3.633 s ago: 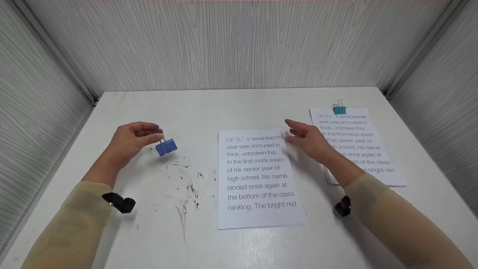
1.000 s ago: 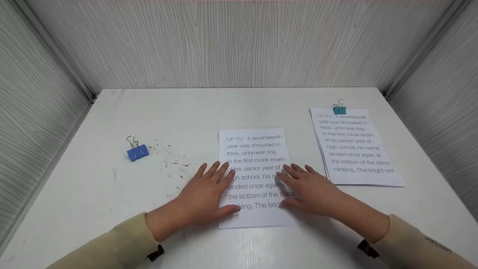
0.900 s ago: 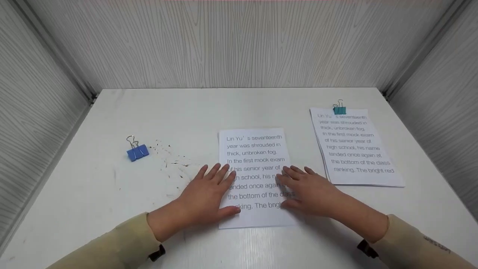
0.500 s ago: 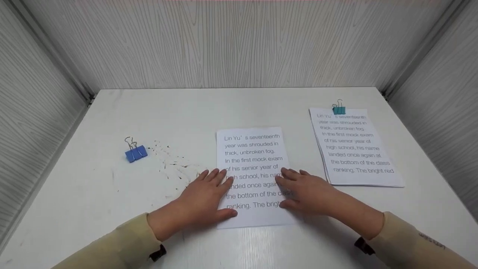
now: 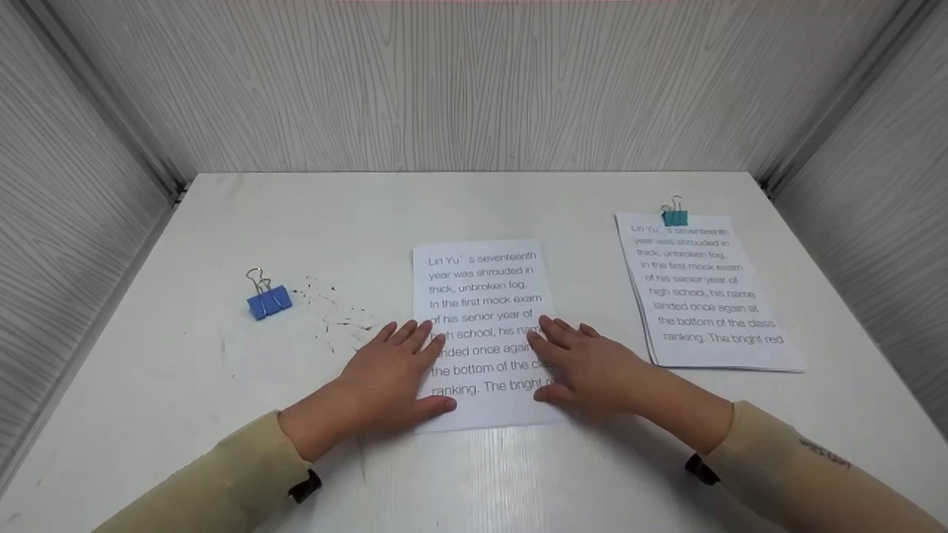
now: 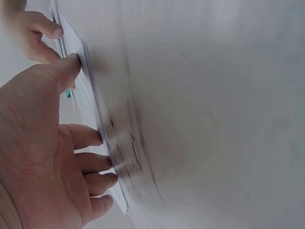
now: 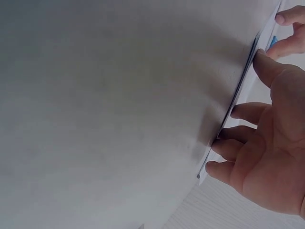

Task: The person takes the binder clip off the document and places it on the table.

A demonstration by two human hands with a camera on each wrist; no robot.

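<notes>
A stack of printed paper sheets [image 5: 485, 277] lies flat in the middle of the table. My left hand [image 5: 389, 381] rests along its left edge, fingers spread, the thumb on the lower corner. On the opposite edge my right hand [image 5: 596, 370] touches the sheets in the same way with extended fingers. Both wrist views show fingertips against the thin side of the stack [image 6: 93, 78], and neither hand grips it. To the left of the stack lies a blue binder clip [image 5: 269, 302] with its wire handles up, apart from both hands.
Back right, a second stack of printed sheets [image 5: 711, 296] carries a teal binder clip [image 5: 675, 218] at its top edge. Dark scuff marks [image 5: 344, 322] dot the white table [image 5: 370, 215] between the blue clip and the middle stack. Panel walls stand behind and at both sides.
The blue binder clip, earlier held in my left hand, now lies on the table. Both hands came onto the middle stack, which has slid slightly left and away from me under them.
</notes>
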